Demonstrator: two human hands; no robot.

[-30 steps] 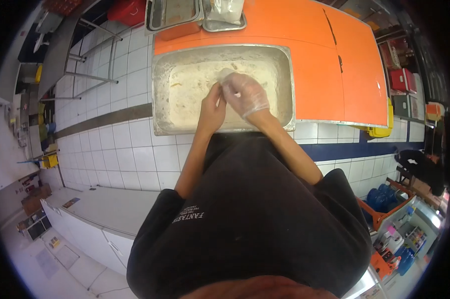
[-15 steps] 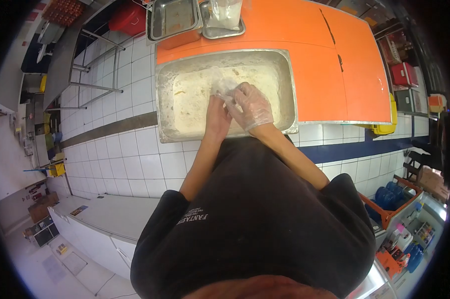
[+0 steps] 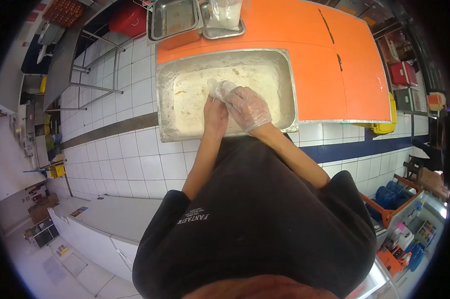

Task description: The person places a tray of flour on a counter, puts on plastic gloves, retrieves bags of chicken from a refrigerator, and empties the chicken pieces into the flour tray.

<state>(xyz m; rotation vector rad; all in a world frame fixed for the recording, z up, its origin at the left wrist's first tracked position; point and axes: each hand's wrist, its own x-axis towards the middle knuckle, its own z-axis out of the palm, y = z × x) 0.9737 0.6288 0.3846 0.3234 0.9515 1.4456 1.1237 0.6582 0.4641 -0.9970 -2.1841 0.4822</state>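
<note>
A large metal tray [image 3: 289,94] with pale flour [image 3: 187,107] spread over its bottom lies in front of me. Over the flour, my bare left hand [image 3: 216,115] is closed on a crumpled clear plastic glove [image 3: 216,89]. My right hand [image 3: 250,108] wears a clear plastic glove and touches the left one; its fingers are curled and pressed against the same crumpled plastic. The fingertips of both hands are partly hidden by the plastic.
An orange table [image 3: 317,74] carries the tray. Behind it are an empty-looking metal pan [image 3: 174,20] and a small tray [image 3: 235,34] with a bag of white powder [image 3: 226,14]. A white counter [image 3: 125,214] stands behind me on the left.
Both hands have shifted slightly in the view and remain together over the flour. The loose plastic between them has changed shape and now bunches above the left fingers.
</note>
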